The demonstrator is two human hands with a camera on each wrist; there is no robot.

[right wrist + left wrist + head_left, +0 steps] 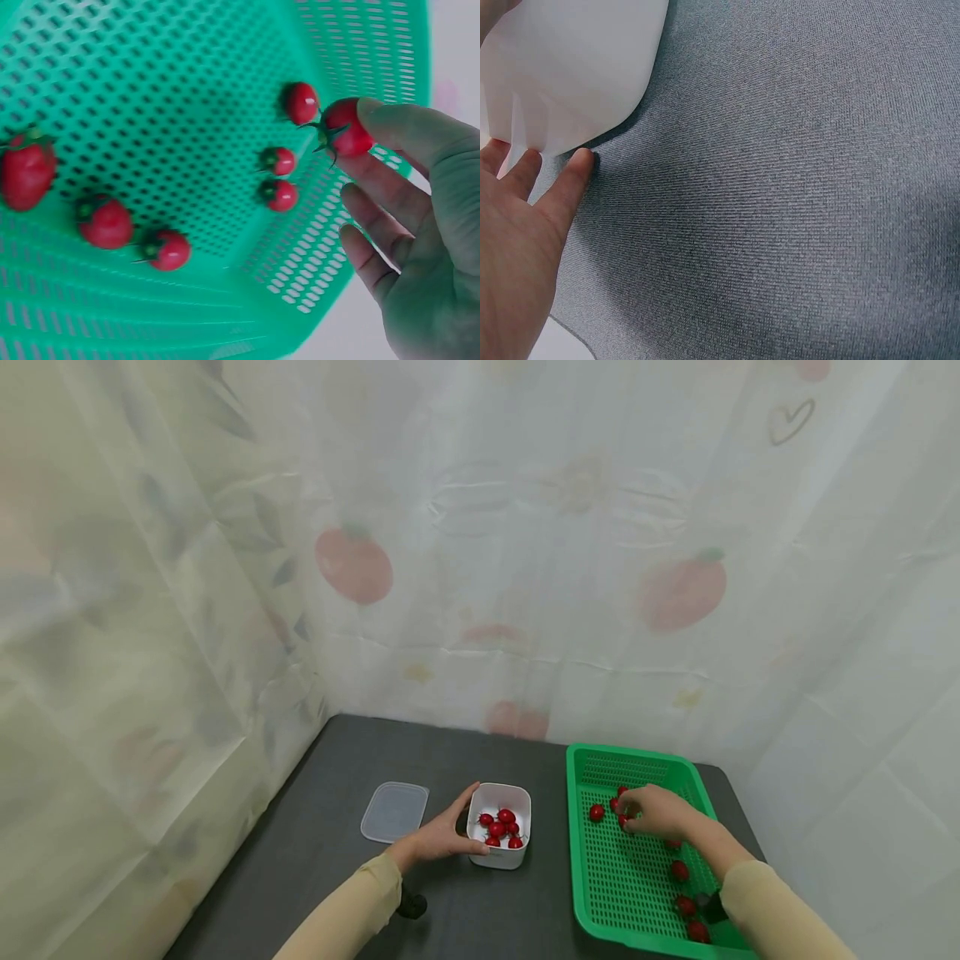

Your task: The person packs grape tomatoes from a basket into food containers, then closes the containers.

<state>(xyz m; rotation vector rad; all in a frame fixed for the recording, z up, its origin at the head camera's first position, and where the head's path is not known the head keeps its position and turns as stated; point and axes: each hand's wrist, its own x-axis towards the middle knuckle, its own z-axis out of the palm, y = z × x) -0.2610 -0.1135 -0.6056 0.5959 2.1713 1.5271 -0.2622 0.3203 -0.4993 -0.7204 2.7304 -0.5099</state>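
A white square container (504,857) with several small red tomatoes (497,830) inside stands on the dark table. My left hand (442,839) holds its left side, thumb at the near wall; in the left wrist view the fingertips of this hand (525,217) touch the white container (577,67). Over the green basket (581,860), my right hand (660,814) pinches a tomato. The right wrist view shows that tomato (346,127) between thumb and forefinger of the hand (427,202), the other fingers loosely bent. Several tomatoes (105,222) lie in the basket (180,97).
A translucent lid (394,812) lies flat on the table (450,752), left of the container. Behind the table hangs a pale printed curtain (480,568), which also runs along the left side. More tomatoes (697,931) lie along the basket's right side, near the right forearm.
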